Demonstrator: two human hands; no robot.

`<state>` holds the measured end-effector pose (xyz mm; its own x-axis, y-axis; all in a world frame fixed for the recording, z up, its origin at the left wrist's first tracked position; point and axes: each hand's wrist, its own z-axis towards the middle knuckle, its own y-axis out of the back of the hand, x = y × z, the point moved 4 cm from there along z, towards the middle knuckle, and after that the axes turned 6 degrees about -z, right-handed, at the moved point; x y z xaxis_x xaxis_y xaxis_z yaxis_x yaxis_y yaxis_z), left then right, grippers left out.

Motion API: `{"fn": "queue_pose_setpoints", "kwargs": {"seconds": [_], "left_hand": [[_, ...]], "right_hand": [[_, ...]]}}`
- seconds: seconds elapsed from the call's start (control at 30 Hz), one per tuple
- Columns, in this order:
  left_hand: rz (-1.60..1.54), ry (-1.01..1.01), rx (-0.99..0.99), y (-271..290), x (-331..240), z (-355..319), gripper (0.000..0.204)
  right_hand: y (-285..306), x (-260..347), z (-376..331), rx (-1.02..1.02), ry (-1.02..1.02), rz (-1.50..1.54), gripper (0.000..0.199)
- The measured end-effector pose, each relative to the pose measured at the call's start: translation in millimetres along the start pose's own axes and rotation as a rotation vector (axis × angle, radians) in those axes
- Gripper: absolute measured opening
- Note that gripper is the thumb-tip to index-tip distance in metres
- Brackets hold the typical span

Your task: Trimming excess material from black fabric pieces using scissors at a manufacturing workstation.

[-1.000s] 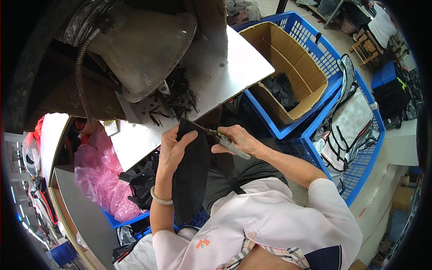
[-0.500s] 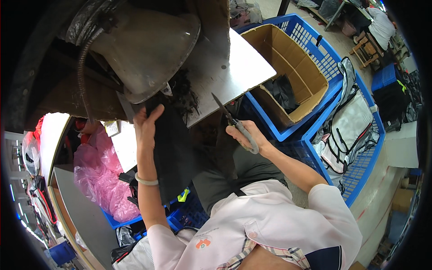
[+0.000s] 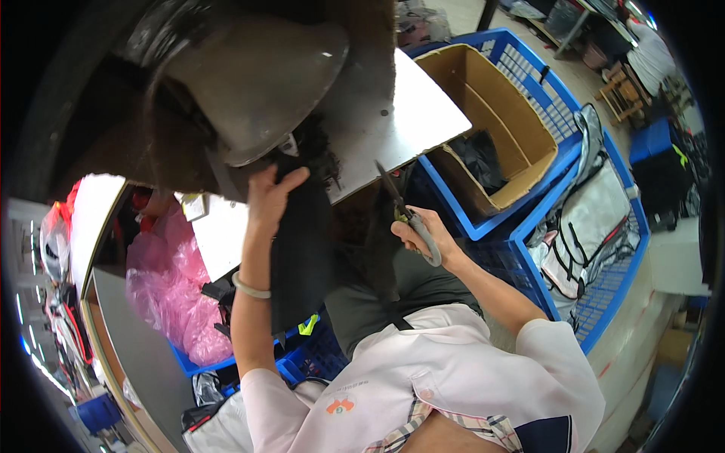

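My left hand [image 3: 270,198] is closed on the upper edge of a piece of black fabric [image 3: 296,260], which hangs down in front of my legs. Just beyond that hand is a large, cloudy, dome-shaped cover [image 3: 260,83]. A heap of dark scraps [image 3: 321,155] lies beside the cover on the white tabletop [image 3: 427,102]. In my right hand [image 3: 427,230] is a pair of scissors [image 3: 390,183] with grey handles, its blades pointing up and away near the table edge. The scissors are apart from the fabric.
To the right, a blue basket [image 3: 510,45] holds an open cardboard box [image 3: 521,155] with black material inside. A nearer blue basket [image 3: 615,283] contains silver-white bags [image 3: 581,219]. Pink plastic bags [image 3: 177,291] fill the space at left. Another person [image 3: 651,57] sits far right.
My left hand has moved right along with the black fabric. My right hand and the scissors have shifted only slightly in the picture, as the whole view has moved a little.
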<state>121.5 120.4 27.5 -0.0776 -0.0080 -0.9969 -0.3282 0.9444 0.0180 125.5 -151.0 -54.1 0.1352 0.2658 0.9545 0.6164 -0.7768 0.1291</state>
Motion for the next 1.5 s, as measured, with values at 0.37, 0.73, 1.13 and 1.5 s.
{"fn": "queue_pose_setpoints", "kwargs": {"seconds": [0.37,0.73,1.13,1.5], "left_hand": [[-0.569,0.112,-0.264,-63.9,90.2,-113.4,0.023],[0.623,0.504,-1.337,210.1,257.6,-247.7,0.062],[0.465,0.589,-1.387,231.0,252.1,-241.4,0.030],[-0.464,0.014,-0.581,43.7,67.2,-216.1,0.049]], "right_hand": [[54.2,-28.1,-11.8,-0.490,-0.010,0.447,0.031],[228.8,-101.1,-31.6,-0.528,-0.056,0.440,0.041],[157.0,-47.0,-36.6,-0.555,-0.128,0.427,0.016],[-72.2,30.7,-27.2,0.277,0.023,0.340,0.036]]}}
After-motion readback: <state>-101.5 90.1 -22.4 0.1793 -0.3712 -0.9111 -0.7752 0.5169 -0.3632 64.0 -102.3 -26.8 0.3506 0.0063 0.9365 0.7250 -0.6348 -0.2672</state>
